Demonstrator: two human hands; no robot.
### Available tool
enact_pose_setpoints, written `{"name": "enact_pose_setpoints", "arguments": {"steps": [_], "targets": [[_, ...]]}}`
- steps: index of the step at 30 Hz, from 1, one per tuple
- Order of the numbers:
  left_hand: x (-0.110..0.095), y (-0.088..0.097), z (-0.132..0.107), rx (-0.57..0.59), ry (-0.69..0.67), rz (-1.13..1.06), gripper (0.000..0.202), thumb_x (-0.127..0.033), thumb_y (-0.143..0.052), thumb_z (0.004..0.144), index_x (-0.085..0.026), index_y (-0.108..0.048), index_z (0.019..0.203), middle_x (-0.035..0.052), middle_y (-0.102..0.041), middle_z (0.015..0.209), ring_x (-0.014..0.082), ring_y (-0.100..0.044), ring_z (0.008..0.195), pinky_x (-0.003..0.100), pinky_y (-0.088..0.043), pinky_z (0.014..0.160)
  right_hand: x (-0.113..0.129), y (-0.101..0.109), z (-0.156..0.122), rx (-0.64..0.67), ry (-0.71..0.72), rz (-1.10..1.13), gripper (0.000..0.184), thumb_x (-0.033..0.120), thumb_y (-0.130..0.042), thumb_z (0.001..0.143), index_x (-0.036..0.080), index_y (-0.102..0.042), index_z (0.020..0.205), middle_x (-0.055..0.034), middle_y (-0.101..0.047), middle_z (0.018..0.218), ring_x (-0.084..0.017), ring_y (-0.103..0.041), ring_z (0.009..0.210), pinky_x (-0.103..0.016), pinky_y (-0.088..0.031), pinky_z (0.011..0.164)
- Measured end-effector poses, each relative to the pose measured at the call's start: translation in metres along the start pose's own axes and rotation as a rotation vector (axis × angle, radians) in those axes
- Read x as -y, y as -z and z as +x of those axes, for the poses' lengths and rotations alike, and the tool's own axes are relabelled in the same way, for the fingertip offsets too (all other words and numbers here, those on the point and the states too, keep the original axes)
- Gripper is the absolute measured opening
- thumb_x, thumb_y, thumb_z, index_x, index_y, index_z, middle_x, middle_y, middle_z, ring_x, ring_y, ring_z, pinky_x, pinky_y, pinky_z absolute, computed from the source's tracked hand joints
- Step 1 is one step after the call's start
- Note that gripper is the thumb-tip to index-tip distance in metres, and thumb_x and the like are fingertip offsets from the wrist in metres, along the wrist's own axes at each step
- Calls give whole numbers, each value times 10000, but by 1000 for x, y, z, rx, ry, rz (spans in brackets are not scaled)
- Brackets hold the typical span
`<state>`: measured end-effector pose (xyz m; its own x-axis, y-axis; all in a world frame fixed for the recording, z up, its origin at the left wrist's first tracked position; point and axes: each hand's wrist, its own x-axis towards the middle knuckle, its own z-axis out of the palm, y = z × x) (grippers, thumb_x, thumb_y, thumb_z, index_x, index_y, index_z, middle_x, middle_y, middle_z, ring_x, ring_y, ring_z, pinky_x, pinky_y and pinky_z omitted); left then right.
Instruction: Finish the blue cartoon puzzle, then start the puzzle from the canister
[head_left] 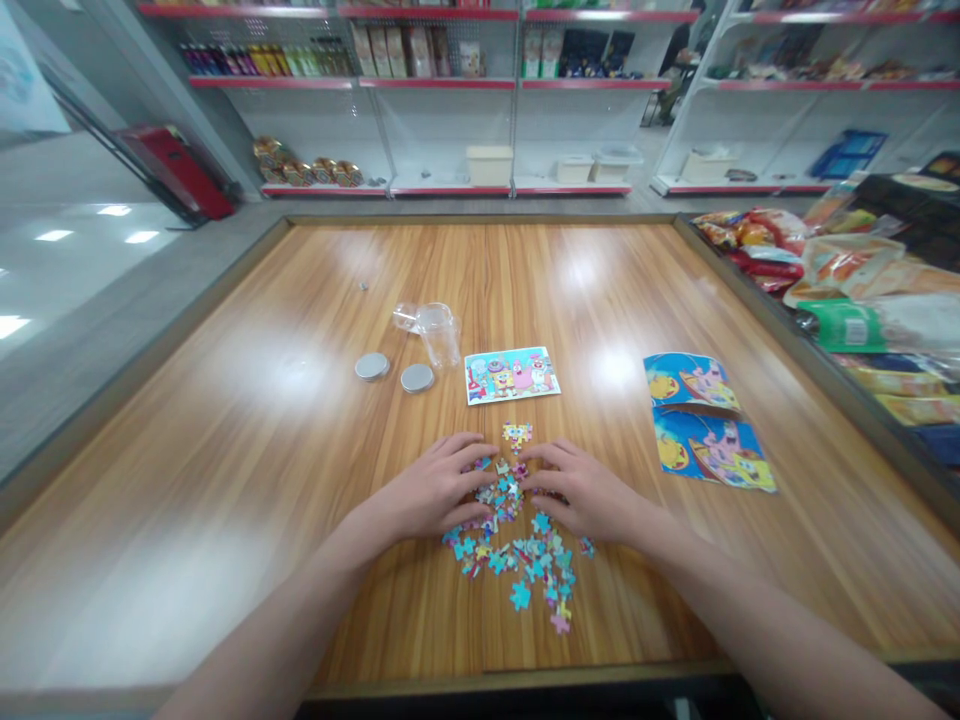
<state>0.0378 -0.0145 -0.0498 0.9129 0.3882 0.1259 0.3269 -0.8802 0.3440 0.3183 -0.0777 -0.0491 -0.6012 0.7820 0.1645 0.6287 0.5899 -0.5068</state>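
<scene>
A heap of small loose jigsaw pieces [517, 555] lies near the front of the wooden table [225, 450]. My left hand [435, 490] rests palm down on the heap's left side, fingers spread flat over the pieces. My right hand [581, 490] lies the same way on the right side, fingertips almost meeting the left hand's. A few joined pieces [517, 434] sit just beyond my fingertips. A small cartoon reference card [511, 374] lies further back.
Two clear plastic tubes [433, 330] and two round metal lids [395, 372] lie left of the card. Two cartoon puzzle pictures [705, 420] rest at the right. Snack packets [847, 290] fill a bin beyond the right rim. Shelves line the back wall.
</scene>
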Motion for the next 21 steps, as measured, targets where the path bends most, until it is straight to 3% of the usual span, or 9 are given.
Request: {"name": "enact_pose_setpoints", "arguments": {"steps": [7,21], "targets": [[2,-3,-1,-6,-2,4,278,-352,-582,989,-231,-663,1226,119,-553,1414,313,-440,1369,547,-439,1107,1,0,-1,-6,2,6,147,226,-635,944,242,-762,1017,-93,-600,1292,-253,-567,1153,-470,-499,994],[14,-4,-6,-44,29,-67,295,-353,-619,978,-195,-646,1225,123,-600,1354,274,-530,1284,515,-481,1069,2,0,-1,-8,-8,27,168,213,-639,939,252,-747,1061,-84,-597,1292,-246,-567,1165,-465,-497,1009]]}}
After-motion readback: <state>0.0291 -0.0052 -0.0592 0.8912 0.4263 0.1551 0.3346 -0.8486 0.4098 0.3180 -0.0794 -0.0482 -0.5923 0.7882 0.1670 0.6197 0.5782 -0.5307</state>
